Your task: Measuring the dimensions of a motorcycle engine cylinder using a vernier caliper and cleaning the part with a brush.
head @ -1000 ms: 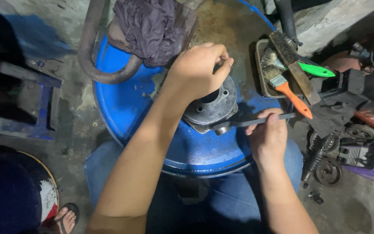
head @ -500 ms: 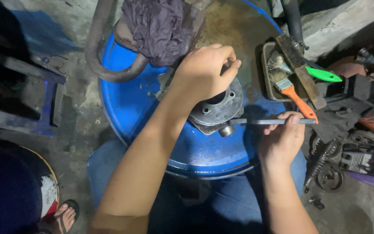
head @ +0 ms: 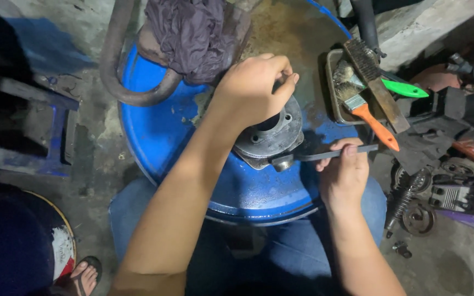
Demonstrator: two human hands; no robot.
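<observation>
Left hand [head: 253,87] steadying metal cylinder part [head: 270,134] — right hand [head: 344,172] gripping flat file [head: 336,154]

One head-worn camera looks steeply down, close in, over the round blue metal drum top [head: 165,142] at both forearms.

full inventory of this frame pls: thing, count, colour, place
drum: 1, blue, centre, work surface
metal cylinder part: 1, grey, on drum
flat tool: 1, dark, tip at the part
rag: 1, dark purple, top of drum
curved pipe: 1, rusty grey, drum's upper left
tray: 1, grey, right of drum
brushes: several, orange, green and wooden handles, on tray
engine parts: several, dark, floor right
left hand: on the part
right hand: holds flat tool
</observation>
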